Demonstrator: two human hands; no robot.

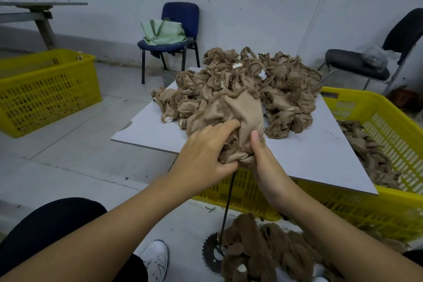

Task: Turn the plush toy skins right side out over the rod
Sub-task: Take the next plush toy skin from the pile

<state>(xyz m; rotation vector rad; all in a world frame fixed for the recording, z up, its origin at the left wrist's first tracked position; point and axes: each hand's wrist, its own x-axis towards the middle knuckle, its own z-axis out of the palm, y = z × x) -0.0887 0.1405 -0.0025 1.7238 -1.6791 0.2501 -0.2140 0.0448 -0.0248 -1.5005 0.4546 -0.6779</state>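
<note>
Hands, two, left [207, 155] and right [263, 158], grip one skin [242, 112] on one rod [227, 204].

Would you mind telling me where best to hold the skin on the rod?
Probably at the bunched lower hem of the skin, from both sides, as the left hand and right hand grip it now: the rod rises from below, so the hem can be pulled down.

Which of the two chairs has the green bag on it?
The blue chair by the back wall, straight ahead, holds the green bag. The dark chair at the right carries only a clear plastic bag.
</note>
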